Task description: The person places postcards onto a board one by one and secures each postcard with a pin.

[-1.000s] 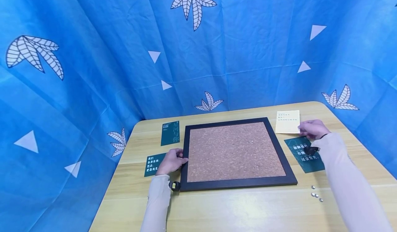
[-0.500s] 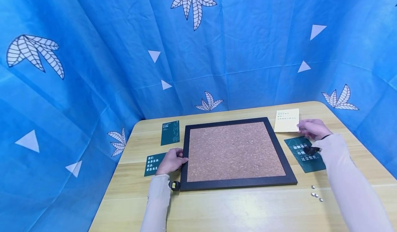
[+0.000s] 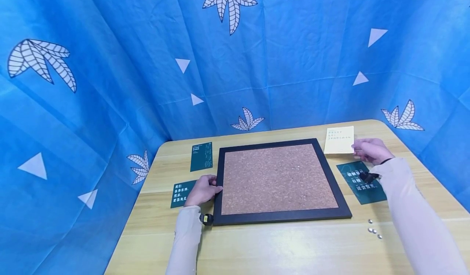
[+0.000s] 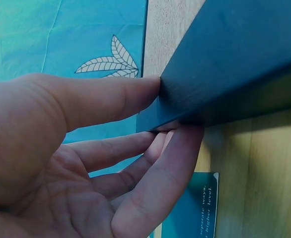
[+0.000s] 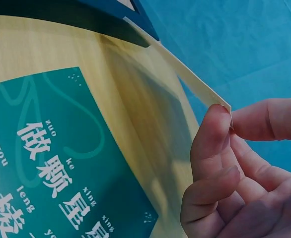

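Observation:
A corkboard [image 3: 277,181] with a black frame lies on the wooden table. At its left edge, my left hand [image 3: 203,190] pinches the frame [image 4: 235,49], thumb on top and fingertips against the underside. Beyond the board's right side, my right hand [image 3: 371,150] holds a cream card [image 3: 338,142] with small printed text. In the right wrist view, thumb and fingers pinch a corner of that card [image 5: 187,74], which is raised off the table with a shadow below. A dark green card [image 3: 361,187] with white characters lies beneath my right wrist, partly hidden by the black wrist camera.
Two more dark green cards lie left of the board: one farther back [image 3: 201,156] and one [image 3: 180,195] partly covered by my left hand. Several small silver tacks [image 3: 372,230] sit near the board's front right corner. A blue patterned curtain [image 3: 235,63] surrounds the table's back.
My right hand has moved slightly away from me and left, carrying the cream card with it. The left hand keeps its grip on the frame, and the board stays in place.

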Demonstrator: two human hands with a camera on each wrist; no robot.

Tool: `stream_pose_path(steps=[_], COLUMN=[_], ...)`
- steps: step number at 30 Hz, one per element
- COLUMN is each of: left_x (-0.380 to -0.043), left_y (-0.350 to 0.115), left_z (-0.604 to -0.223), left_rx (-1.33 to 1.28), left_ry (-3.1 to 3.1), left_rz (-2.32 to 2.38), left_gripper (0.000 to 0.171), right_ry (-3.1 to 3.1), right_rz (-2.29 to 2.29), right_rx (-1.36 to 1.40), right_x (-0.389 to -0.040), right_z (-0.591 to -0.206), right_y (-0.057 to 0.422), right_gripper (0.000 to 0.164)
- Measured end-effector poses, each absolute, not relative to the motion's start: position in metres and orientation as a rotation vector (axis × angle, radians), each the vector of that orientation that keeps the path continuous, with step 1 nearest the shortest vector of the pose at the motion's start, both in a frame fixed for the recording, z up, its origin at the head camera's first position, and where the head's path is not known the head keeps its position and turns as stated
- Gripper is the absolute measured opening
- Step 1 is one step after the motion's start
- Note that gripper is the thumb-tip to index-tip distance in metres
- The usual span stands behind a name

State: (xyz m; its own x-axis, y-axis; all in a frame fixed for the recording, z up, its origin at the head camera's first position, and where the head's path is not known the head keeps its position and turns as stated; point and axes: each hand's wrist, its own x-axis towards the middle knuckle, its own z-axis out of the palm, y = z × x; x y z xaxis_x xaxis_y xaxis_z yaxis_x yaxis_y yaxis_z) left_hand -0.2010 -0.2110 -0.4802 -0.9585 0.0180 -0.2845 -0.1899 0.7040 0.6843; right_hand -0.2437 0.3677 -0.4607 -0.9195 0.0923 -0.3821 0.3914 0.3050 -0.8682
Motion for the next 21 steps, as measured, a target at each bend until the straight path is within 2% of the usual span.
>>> stream_pose_path(steps=[21], left_x=[-0.199], left_y=[-0.21], left_z=[-0.479], left_rx=[-0.136], left_ry=[2.642], left_rz=[1.11], left_gripper=[0.054], right_ry=[2.295], right_rz=[-1.671], right_rx=[0.264], right_x=[-0.249], right_z=[-0.444], right_y=[0.344], right_gripper=[0.072])
